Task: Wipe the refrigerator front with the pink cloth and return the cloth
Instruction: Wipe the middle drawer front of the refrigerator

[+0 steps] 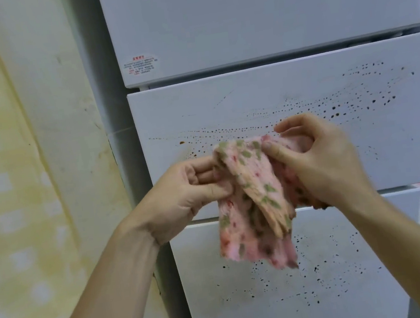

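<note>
Left hand [188,188] and right hand [321,160] pinching pink cloth [254,201], before spattered refrigerator [301,88]

Your left hand [191,188]: raised, palm turned inward, thumb and fingers [201,164] pinching the pink cloth [252,206] | your right hand [324,165]: level with it, close by, fingers curled, thumb pressed on the cloth's top | both forearms [128,276]: bare, angled up and inward.

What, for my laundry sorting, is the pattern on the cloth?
The cloth is pink with a green-and-red floral print; head view.
</note>
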